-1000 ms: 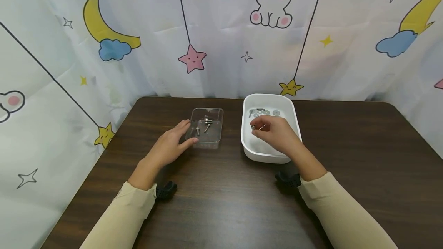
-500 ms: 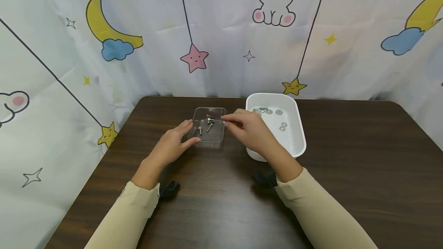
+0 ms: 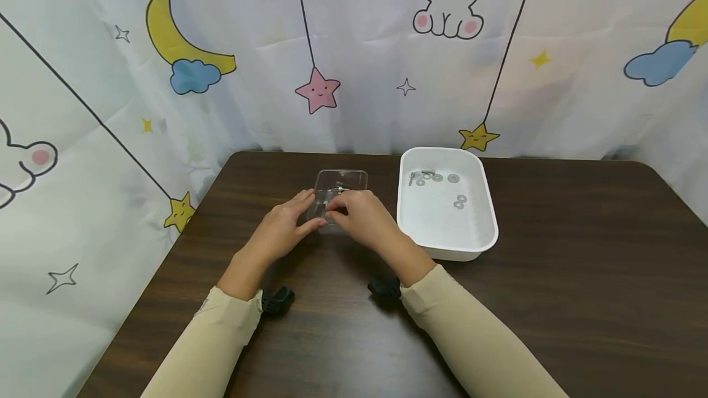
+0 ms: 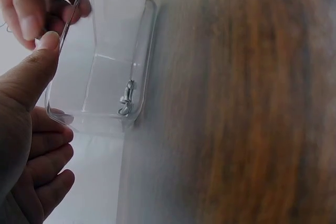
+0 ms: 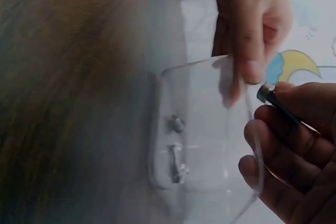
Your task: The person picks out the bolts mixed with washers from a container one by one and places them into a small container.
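Metal bolt (image 5: 271,98), slim-shanked, is pinched by the right hand (image 3: 362,218) over a clear, rounded-corner box (image 4: 110,87) holding shiny metal pieces (image 4: 127,98); left hand (image 3: 282,228) spread at its rim; white tub (image 3: 442,226) holds flat washers (image 3: 453,178).

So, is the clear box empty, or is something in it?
Not empty: both wrist views show small metal bolts lying inside the clear box.
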{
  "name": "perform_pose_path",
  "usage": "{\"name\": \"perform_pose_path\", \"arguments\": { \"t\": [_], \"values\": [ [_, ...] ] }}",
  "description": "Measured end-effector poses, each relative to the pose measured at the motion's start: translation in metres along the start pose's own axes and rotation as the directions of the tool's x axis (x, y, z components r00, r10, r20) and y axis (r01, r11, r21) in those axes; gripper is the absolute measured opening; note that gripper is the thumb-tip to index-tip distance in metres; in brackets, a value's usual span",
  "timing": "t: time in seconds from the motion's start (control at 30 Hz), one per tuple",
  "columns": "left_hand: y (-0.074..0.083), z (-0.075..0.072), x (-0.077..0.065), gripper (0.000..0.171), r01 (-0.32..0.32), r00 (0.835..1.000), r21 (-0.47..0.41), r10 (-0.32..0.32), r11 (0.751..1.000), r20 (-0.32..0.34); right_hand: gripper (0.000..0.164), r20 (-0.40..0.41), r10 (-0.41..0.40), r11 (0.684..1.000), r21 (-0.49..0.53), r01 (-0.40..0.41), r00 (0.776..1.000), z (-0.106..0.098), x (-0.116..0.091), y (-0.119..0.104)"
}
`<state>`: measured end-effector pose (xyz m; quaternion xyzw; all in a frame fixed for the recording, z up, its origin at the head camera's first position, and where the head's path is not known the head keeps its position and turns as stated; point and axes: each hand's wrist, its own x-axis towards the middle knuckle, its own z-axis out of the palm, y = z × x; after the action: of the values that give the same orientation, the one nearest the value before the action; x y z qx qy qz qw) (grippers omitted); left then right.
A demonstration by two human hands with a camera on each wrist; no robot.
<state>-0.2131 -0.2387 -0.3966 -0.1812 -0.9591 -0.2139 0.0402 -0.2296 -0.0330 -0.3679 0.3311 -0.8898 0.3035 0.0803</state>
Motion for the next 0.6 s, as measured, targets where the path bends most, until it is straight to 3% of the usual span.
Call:
{"name": "perform_pose_path", "arguments": {
  "t": [0.2,0.6],
  "values": [
    [0.0002,-0.0002,0.0008,0.07,-0.002,1.0,-0.006,0.002,1.0,0.005,0.015,0.049,0.028,0.999,-0.042,-0.026,0.998,0.0076,0.0037,0.0054],
    [0.0011,-0.0008,0.0018,0.07,0.005,1.0,-0.017,-0.005,1.0,0.006,0.014,0.126,-0.032,0.989,-0.136,0.049,0.991,0.0118,0.003,0.0086]
  ]
}}
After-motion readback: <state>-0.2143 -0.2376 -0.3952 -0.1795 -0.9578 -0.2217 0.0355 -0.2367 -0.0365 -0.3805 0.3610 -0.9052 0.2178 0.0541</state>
